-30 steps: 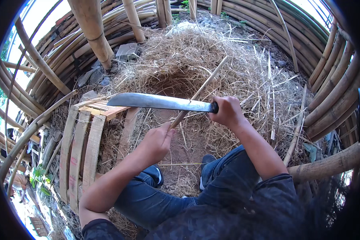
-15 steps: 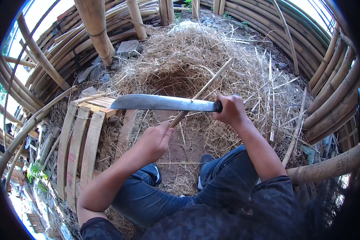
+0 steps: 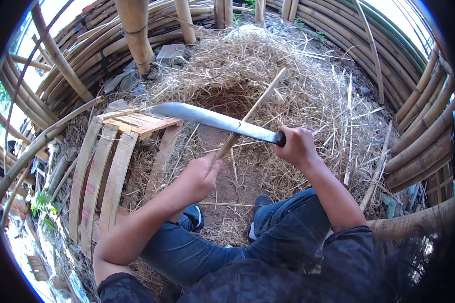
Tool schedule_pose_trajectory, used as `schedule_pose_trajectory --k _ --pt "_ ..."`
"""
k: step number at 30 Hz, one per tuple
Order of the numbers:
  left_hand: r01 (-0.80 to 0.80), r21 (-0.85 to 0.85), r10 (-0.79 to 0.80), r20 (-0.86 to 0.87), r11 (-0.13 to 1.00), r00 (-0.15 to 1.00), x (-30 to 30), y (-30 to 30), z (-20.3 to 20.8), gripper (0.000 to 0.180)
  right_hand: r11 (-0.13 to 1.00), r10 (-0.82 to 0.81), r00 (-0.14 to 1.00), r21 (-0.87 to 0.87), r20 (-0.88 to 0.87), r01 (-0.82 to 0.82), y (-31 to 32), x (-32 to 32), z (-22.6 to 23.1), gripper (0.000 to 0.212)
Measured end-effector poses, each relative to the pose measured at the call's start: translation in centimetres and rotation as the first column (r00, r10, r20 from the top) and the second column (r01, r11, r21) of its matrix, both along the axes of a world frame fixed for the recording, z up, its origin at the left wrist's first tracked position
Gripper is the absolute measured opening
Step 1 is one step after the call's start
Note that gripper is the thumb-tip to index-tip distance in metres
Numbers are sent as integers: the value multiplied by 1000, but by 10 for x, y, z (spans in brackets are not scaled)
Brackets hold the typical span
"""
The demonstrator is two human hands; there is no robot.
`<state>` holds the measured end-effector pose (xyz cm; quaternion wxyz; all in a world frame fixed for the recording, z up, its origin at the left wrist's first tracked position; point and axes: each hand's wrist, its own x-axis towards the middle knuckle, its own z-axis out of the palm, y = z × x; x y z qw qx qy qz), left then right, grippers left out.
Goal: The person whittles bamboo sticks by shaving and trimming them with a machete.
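Observation:
A machete (image 3: 215,119) with a broad steel blade and a black handle lies across a thin bamboo strip (image 3: 266,96). My right hand (image 3: 297,146) is closed round the machete's handle, and the blade points left, its tip a little raised. The strip slants up and to the right, with its lower end in the closed fingers of my left hand (image 3: 199,177). Where the blade crosses the strip, the two appear to touch, a short way above my left fingers.
A wooden slatted crate (image 3: 109,177) stands by my left knee. Beyond my hands lies a heap of dry shavings (image 3: 222,65). Stacked bamboo poles (image 3: 338,55) curve round the back and right, and an upright bamboo post (image 3: 136,38) stands at the back left.
The machete has tilted, its handle dropping slightly and its tip shifting right and up. The strip's upper end has moved a little left. Both hands keep their holds.

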<state>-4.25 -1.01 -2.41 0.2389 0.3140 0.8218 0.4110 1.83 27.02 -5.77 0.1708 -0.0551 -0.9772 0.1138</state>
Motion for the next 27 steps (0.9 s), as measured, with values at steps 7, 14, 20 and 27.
schedule_pose_trajectory --k 7,14,20,27 --pt "41 24 -41 -18 999 999 2 12 -2 23 999 42 998 28 55 -43 -17 -16 16 13" --pt "35 -31 -33 43 999 999 3 -9 6 22 884 -455 877 -44 152 466 80 2 -7 20" --pt "-13 -11 13 -34 1000 999 -10 -9 4 23 828 -509 847 -181 152 530 79 21 -9 25" --pt "-56 -34 56 -8 998 998 -8 6 9 23 896 -222 964 -361 146 261 16 1 12 25"
